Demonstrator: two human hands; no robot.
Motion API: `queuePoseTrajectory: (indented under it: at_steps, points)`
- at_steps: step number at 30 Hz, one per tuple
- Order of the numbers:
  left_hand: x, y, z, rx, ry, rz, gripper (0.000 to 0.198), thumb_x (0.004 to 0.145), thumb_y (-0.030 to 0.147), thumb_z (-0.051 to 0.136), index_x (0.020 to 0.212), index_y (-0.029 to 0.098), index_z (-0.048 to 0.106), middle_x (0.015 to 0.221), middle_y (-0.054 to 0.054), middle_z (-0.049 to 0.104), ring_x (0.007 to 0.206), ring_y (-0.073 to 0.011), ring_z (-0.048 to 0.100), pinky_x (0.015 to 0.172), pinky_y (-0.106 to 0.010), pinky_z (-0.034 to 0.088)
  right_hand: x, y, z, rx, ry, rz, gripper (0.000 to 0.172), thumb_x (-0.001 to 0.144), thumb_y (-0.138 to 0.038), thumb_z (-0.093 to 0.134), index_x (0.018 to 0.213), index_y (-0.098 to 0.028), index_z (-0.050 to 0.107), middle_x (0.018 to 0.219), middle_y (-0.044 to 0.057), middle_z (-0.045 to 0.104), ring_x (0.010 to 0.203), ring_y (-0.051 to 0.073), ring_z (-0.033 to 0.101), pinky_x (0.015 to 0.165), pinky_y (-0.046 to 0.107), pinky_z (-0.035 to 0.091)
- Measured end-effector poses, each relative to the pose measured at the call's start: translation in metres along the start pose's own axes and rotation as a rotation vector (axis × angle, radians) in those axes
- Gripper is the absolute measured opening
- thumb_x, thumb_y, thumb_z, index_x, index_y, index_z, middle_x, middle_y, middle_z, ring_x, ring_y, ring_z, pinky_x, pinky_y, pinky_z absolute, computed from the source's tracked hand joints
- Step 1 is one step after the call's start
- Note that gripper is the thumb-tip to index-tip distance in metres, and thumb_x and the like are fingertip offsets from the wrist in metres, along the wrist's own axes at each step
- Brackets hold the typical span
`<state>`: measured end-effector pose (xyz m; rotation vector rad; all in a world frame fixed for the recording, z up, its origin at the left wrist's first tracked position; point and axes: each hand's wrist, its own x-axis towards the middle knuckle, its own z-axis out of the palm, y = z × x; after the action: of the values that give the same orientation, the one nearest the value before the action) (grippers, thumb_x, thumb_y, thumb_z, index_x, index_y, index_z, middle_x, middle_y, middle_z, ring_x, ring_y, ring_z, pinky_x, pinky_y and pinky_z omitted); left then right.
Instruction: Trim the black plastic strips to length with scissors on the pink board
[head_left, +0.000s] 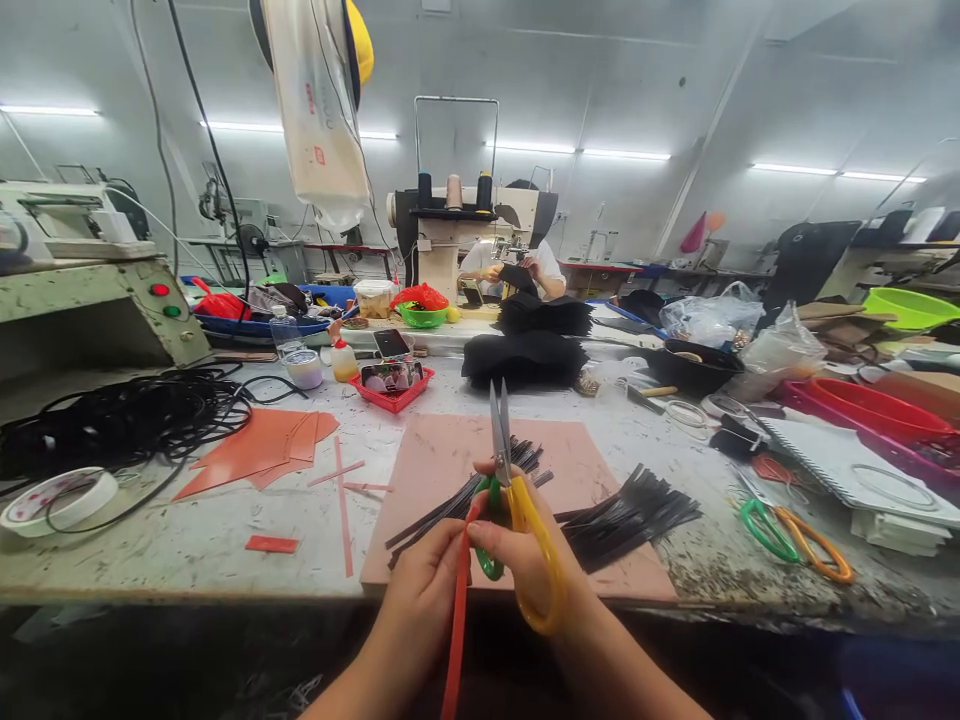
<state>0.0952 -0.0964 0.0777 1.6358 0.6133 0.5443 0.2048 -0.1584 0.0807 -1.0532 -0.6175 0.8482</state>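
Observation:
A narrow red strip hangs down between my wrists, its upper end pinched by my left hand. My right hand is closed around scissors with one yellow and one green handle, blades pointing up and away. The right thumb is at the strip's upper end, beside the left fingertips. Under the hands lies a pinkish board. Black strips fan out on its right, and another bundle of thin black strips lies partly hidden behind my hands. Orange-red sheets and a short red piece rest to the left.
Second scissors lie at right by a spiral notebook. Coiled black cord and a tape roll sit at left. A red basket and black stack stand behind. Across the bench, a person works at a sewing machine.

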Motion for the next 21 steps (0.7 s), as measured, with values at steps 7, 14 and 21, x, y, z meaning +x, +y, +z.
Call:
queuePoseTrajectory:
  at_steps: [7,14,21]
  points:
    - [0.021,0.009,-0.004,-0.101,-0.098,0.044,0.033,0.081,0.046,0.048,0.069,0.016,0.056,0.058,0.003,0.042,0.058,-0.0122,0.04,0.056,-0.023,0.033,0.013,-0.012,-0.001,-0.03,0.014,-0.128,0.047,0.057,-0.017,0.067,0.101,-0.023,0.052,0.07,-0.005,0.054,0.06,0.011,0.052,0.049,0.02,0.041]
    - [0.023,0.017,-0.008,-0.065,-0.131,0.026,0.035,0.08,0.049,0.049,0.081,0.015,0.06,0.058,0.004,0.041,0.054,-0.0109,0.036,0.05,-0.023,0.029,0.015,-0.015,-0.008,-0.036,-0.019,-0.188,0.043,0.063,-0.018,0.065,0.103,-0.024,0.05,0.074,-0.004,0.057,0.06,0.012,0.054,0.049,0.023,0.042]
    - [0.027,0.023,-0.009,0.071,-0.154,0.037,0.036,0.082,0.046,0.045,0.089,0.015,0.06,0.059,0.002,0.046,0.05,-0.0108,0.042,0.047,-0.022,0.035,0.015,-0.016,-0.011,-0.055,-0.012,-0.211,0.041,0.065,-0.016,0.063,0.103,-0.025,0.051,0.074,-0.005,0.057,0.062,0.012,0.055,0.051,0.022,0.043]
